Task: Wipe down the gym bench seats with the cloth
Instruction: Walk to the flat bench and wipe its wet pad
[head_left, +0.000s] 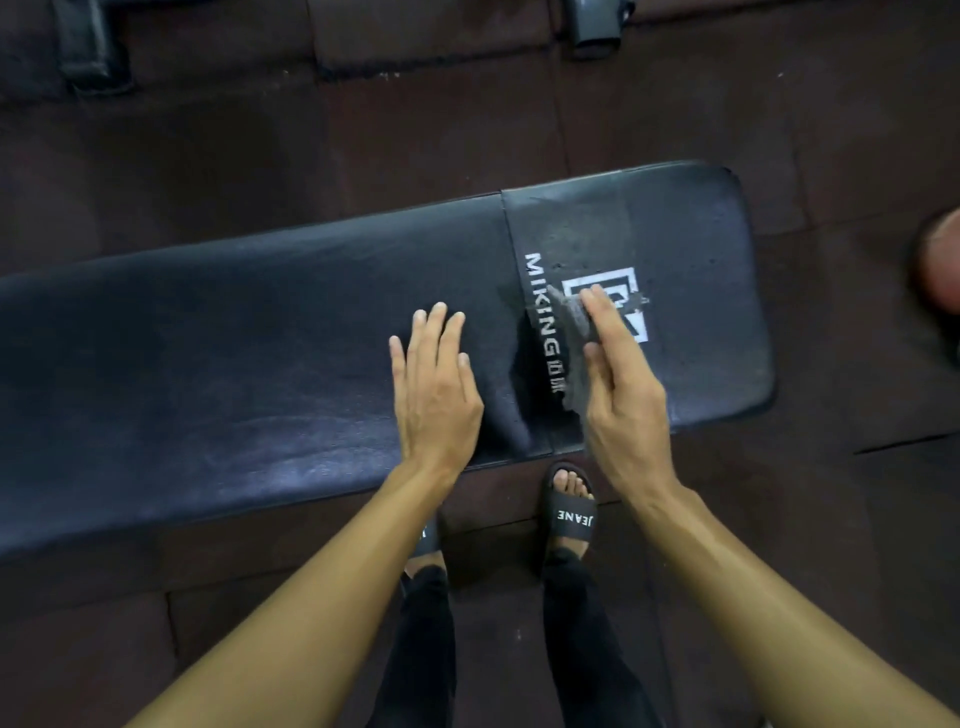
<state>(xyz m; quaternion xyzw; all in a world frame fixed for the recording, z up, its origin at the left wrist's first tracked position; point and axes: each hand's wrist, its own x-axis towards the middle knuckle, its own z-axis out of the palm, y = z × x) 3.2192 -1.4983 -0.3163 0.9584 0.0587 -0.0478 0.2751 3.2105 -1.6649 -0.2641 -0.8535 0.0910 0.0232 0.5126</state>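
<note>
A long black padded gym bench (260, 353) runs across the view, with a white MIKING logo on its right section. My right hand (621, 395) presses a small grey cloth (574, 322) onto the logo area, fingers on top of it. A damp, dull patch shows on the pad just beyond the cloth. My left hand (436, 384) lies flat on the pad left of the seam, fingers spread, holding nothing.
Dark rubber floor tiles (363, 130) surround the bench. My feet in black slides (571, 512) stand at the near edge. Dark equipment parts (88, 47) sit at the top left and top middle. Another person's foot (943, 265) shows at the right edge.
</note>
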